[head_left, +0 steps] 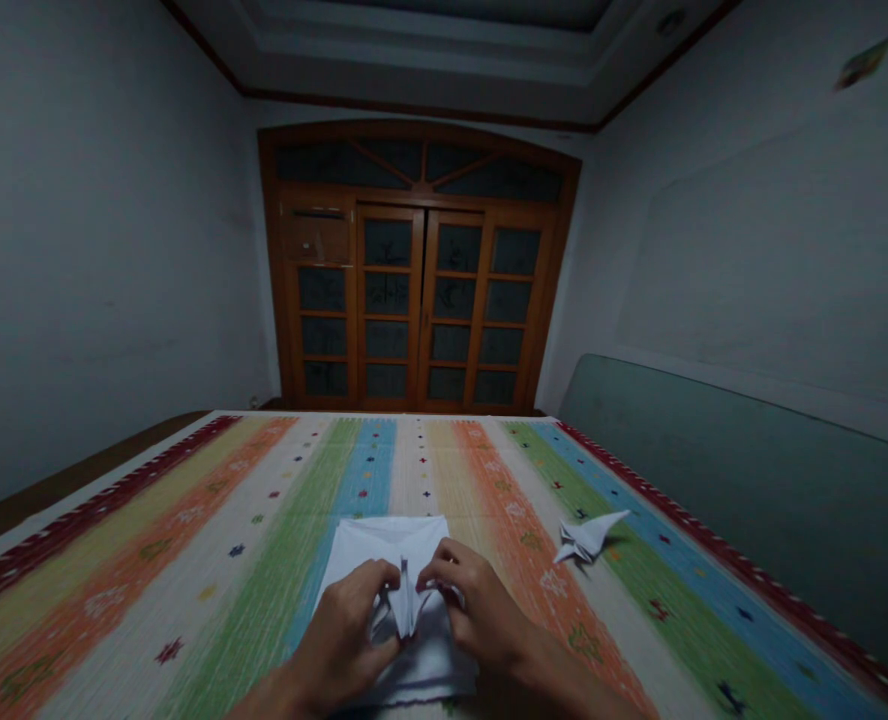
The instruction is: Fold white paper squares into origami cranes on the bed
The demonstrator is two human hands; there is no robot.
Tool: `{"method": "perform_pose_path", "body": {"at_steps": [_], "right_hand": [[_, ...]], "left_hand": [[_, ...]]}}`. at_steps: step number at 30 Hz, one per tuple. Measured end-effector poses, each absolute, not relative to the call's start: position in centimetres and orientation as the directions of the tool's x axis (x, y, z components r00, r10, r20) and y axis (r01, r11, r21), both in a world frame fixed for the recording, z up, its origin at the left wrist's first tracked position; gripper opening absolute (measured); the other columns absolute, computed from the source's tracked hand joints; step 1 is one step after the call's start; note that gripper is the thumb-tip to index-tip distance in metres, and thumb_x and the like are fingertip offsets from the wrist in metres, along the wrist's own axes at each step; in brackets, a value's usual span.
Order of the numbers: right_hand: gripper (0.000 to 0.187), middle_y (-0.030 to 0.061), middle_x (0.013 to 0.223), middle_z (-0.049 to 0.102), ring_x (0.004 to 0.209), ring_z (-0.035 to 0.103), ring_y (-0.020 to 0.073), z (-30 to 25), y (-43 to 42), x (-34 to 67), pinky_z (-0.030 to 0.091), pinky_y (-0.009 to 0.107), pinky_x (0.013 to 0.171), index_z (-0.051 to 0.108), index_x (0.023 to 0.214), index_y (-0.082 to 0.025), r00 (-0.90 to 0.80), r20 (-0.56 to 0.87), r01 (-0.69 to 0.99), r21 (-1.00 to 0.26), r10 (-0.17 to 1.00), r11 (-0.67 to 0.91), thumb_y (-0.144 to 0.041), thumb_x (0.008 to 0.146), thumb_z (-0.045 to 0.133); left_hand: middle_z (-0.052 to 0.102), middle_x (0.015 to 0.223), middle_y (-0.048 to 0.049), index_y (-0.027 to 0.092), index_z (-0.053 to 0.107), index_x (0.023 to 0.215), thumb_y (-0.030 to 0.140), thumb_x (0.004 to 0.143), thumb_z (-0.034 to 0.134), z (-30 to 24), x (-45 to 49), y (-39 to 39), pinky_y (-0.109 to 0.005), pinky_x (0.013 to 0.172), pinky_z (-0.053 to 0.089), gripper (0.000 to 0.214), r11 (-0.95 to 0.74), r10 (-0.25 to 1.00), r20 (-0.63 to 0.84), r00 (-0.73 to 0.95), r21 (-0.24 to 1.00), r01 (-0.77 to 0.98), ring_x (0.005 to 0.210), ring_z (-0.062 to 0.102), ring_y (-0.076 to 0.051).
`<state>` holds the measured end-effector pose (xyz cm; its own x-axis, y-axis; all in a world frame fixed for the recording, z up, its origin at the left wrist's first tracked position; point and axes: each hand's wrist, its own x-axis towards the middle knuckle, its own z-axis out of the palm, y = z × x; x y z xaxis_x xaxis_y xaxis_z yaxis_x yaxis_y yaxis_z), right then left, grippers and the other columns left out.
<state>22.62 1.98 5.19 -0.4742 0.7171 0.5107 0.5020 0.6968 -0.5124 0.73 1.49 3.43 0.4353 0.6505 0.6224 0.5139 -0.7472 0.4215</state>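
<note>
My left hand [339, 635] and my right hand [474, 610] both pinch a folded white paper [385, 545] from either side. A narrow pleated point of the paper [406, 600] rises between my thumbs, and my fingers hide part of the folds. To the right of my right hand, a small white origami crane [586, 537] rests on the striped cloth, apart from both hands.
A cloth with multicoloured stripes [414, 470] covers the wide surface below my hands, and its far edge meets a wooden glazed double door [414, 300]. A grey-green padded panel [714, 480] runs along the right side, with plain walls beyond.
</note>
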Motion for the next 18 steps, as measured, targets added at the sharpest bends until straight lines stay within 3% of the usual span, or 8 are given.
{"method": "perform_pose_path", "body": {"at_steps": [7,11,18], "right_hand": [[0.035,0.0047,0.099,0.064,0.096,0.064,0.0233,5.7,1.7,22.4,0.050,0.034,0.084,0.068,0.092,-0.021,-0.476,0.509,0.374,-0.620,0.717,0.689,0.000,0.066,0.058],[0.032,0.0034,0.091,0.069,0.090,0.066,0.0235,5.6,2.0,22.4,0.050,0.033,0.080,0.067,0.084,-0.022,-0.444,0.533,0.324,-0.653,0.720,0.684,-0.001,0.064,0.054],[0.033,0.0038,0.089,0.072,0.089,0.067,0.0219,5.1,2.3,22.3,0.049,0.032,0.080,0.070,0.082,-0.022,-0.412,0.579,0.317,-0.633,0.703,0.707,0.002,0.068,0.052]], "left_hand": [[0.069,0.083,0.0039,0.024,0.061,0.092,0.012,0.065,0.068,4.1,1.4,1.2,-0.026,0.067,0.047,0.030,-0.630,0.775,0.504,0.381,0.660,0.409,0.073,0.063,-0.019],[0.065,0.081,0.0063,0.024,0.061,0.090,0.014,0.064,0.068,4.6,1.7,1.3,-0.024,0.066,0.048,0.029,-0.510,0.840,0.387,0.380,0.802,0.310,0.073,0.059,-0.018],[0.064,0.089,0.0037,0.023,0.059,0.091,0.014,0.064,0.069,5.0,1.3,1.3,-0.026,0.075,0.046,0.031,-0.462,0.850,0.326,0.414,0.839,0.288,0.083,0.060,-0.019]]}}
